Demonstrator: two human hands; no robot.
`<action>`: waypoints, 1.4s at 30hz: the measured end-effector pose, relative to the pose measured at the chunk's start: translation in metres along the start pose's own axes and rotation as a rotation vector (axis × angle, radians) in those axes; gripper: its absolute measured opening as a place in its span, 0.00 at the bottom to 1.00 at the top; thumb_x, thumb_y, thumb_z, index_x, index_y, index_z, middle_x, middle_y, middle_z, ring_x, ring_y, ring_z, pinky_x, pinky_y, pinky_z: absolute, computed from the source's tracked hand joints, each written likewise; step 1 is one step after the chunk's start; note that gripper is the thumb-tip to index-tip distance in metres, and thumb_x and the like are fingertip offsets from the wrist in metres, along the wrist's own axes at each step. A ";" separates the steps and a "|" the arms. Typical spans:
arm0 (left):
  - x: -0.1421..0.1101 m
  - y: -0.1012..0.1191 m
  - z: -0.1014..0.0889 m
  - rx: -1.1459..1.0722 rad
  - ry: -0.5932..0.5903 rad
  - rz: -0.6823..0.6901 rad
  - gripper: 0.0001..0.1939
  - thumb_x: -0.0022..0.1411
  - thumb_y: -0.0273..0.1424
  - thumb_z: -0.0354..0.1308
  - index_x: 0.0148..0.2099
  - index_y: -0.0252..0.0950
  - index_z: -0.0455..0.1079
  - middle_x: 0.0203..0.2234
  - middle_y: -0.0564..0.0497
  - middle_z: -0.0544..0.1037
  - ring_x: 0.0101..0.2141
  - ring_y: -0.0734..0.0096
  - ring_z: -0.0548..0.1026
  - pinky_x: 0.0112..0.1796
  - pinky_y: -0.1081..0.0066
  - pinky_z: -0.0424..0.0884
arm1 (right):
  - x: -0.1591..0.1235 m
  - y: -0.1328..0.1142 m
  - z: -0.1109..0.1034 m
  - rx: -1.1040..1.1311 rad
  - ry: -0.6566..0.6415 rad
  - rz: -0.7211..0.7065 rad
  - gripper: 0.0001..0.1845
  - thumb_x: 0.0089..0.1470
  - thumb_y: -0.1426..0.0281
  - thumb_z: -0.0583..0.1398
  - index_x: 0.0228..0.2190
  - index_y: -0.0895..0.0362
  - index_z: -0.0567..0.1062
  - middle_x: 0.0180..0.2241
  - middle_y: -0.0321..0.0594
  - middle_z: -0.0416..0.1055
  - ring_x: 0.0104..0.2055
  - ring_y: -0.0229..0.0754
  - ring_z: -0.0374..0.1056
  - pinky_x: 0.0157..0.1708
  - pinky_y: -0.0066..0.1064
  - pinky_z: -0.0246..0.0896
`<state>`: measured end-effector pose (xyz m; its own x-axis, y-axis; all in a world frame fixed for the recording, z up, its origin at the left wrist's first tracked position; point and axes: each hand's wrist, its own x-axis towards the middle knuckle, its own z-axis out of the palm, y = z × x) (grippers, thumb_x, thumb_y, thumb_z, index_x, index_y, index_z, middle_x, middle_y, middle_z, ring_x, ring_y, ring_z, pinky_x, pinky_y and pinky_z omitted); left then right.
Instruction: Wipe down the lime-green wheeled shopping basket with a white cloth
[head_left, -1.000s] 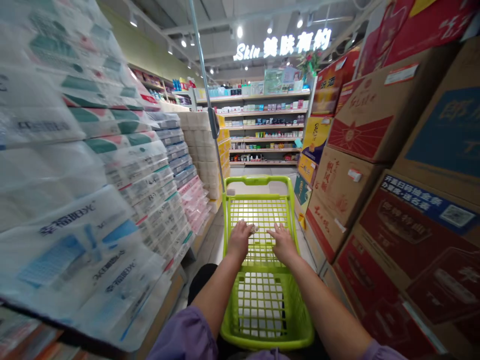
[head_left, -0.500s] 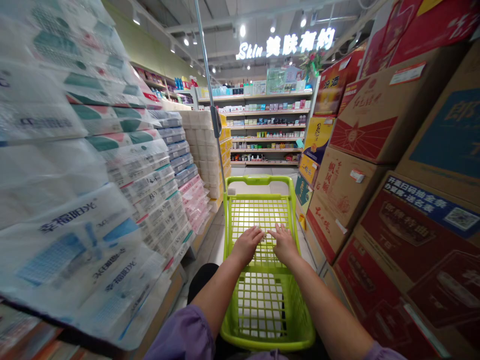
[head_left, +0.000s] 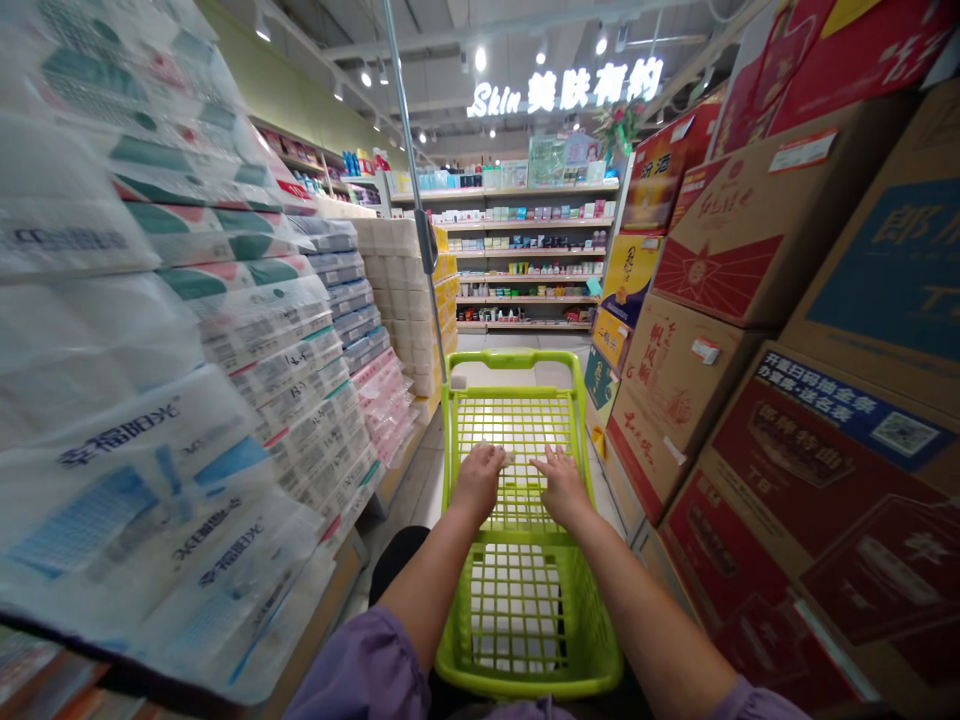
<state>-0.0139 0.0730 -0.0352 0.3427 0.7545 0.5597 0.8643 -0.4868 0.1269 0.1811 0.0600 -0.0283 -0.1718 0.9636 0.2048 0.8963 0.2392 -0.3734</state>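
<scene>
We look down on our two bare hands, side by side but apart, above a lime-green plastic shopping basket (head_left: 525,690), which lies below our fingers and reaches from beyond them back toward our body. The fingers of our right hand (head_left: 564,490) are spread and hold nothing we can see; those of our left hand (head_left: 478,482) are bent, with a small pale spot (head_left: 508,459) at their tips, and we cannot tell whether they pinch something. If they do, a loose pinch could let it drop through the basket's open grid. Whether either hand touches the grid is unclear; fingertips poked into it could snag. Well to the left of our fingers, plastic-wrapped tissue packs (head_left: 296,350) are piled high, and a swinging elbow might dislodge some. Liquor cartons (head_left: 810,440) crowd the right, so steering crookedly could scrape the basket against them. A metal pole (head_left: 403,100) rises beyond and left of our fingers, where a careless reach might knock it.
</scene>
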 end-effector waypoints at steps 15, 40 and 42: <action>0.001 -0.001 0.002 -0.089 0.007 0.111 0.21 0.62 0.20 0.49 0.55 0.38 0.67 0.51 0.42 0.71 0.55 0.58 0.67 0.54 0.51 0.67 | 0.000 -0.002 -0.002 0.008 -0.004 0.000 0.40 0.41 0.90 0.53 0.56 0.54 0.69 0.65 0.47 0.51 0.69 0.54 0.40 0.65 0.50 0.37; 0.013 -0.006 0.020 -0.112 -0.026 0.033 0.29 0.59 0.13 0.46 0.59 0.39 0.64 0.58 0.44 0.68 0.63 0.60 0.57 0.59 0.50 0.61 | 0.002 -0.002 -0.006 0.030 -0.023 0.011 0.41 0.41 0.89 0.54 0.56 0.52 0.68 0.65 0.46 0.51 0.69 0.52 0.39 0.65 0.51 0.35; 0.010 -0.002 0.021 -0.168 -0.101 0.221 0.28 0.60 0.15 0.47 0.59 0.41 0.64 0.58 0.47 0.69 0.63 0.62 0.58 0.59 0.52 0.63 | 0.002 -0.002 -0.006 0.028 -0.025 0.012 0.41 0.41 0.89 0.54 0.57 0.53 0.68 0.65 0.46 0.51 0.69 0.52 0.39 0.65 0.51 0.35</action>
<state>-0.0040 0.0909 -0.0474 0.5582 0.6578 0.5056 0.6945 -0.7039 0.1491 0.1812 0.0608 -0.0219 -0.1716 0.9690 0.1779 0.8866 0.2306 -0.4009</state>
